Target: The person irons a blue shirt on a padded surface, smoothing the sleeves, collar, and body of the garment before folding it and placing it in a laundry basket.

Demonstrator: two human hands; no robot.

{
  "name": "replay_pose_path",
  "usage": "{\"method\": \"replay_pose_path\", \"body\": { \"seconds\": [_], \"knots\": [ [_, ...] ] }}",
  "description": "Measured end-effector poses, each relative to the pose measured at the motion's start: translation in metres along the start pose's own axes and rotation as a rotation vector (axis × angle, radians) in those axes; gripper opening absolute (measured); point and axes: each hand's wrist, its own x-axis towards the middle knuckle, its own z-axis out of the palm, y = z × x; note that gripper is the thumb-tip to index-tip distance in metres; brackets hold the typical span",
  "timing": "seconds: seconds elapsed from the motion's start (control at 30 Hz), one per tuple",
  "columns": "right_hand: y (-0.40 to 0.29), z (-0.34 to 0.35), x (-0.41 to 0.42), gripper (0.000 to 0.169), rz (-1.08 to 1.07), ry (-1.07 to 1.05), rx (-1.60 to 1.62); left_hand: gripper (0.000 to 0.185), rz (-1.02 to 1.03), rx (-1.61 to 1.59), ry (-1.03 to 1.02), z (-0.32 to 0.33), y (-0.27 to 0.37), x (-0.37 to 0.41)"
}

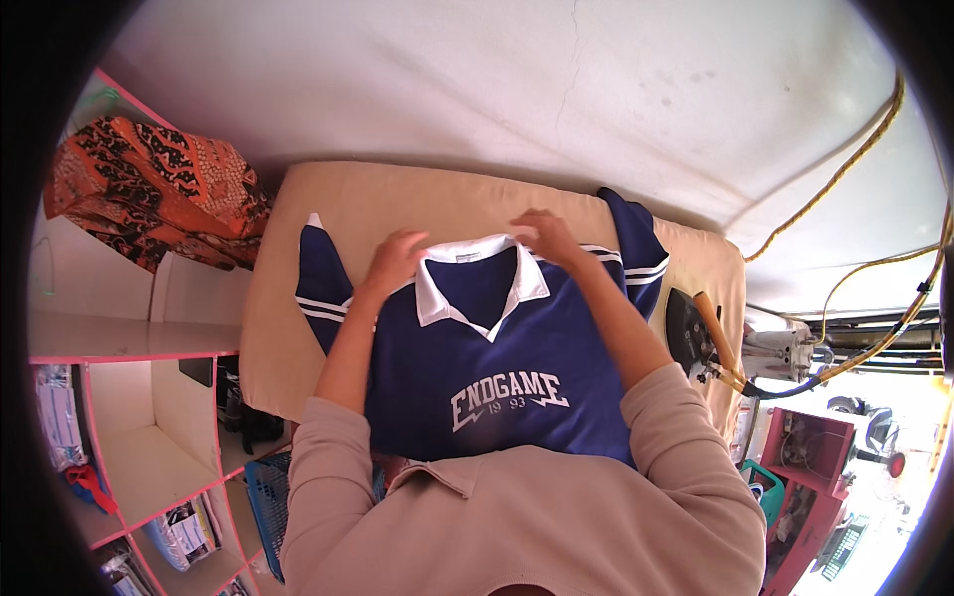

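A navy long-sleeved polo sweatshirt lies front up on a padded table with a beige cloth cover. Its white collar is spread around the V neck, and white lettering crosses the chest. My left hand is at the collar's left side, over the shoulder, with thumb and fingers apart. By the collar's upper right corner is my right hand, its fingers curved and parted from the thumb. Whether the fingertips touch the cloth is unclear. One sleeve bends upward on the left; the other reaches the table's far edge.
An iron with an orange handle rests right of the garment, its cable running off right. Pink-edged shelves hold packaged items on the left, near a blue plastic basket. Orange-black patterned cloth lies upper left. A wall borders the far side.
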Motion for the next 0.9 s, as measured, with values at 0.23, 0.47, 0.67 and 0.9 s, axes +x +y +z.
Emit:
{"method": "replay_pose_path", "body": {
  "seconds": [0.23,0.47,0.67,0.9],
  "knots": [
    [-0.014,0.034,0.027,0.023,0.302,-0.162,-0.196,0.017,-0.386,-0.043,-0.349,0.032,0.019,0.035],
    [0.001,-0.055,-0.032,0.022,0.165,0.335,-0.028,0.019,-0.113,0.371,0.203,0.072,0.051,0.050],
    [-0.013,-0.211,-0.201,0.062,0.604,0.321,-0.581,0.038,-0.476,-0.016,-0.509,0.092,0.091,0.046],
    [0.040,-0.219,-0.291,0.106,0.890,-0.046,-0.479,0.047,-0.483,0.223,-0.474,0.103,0.130,0.025]
  ]
}}
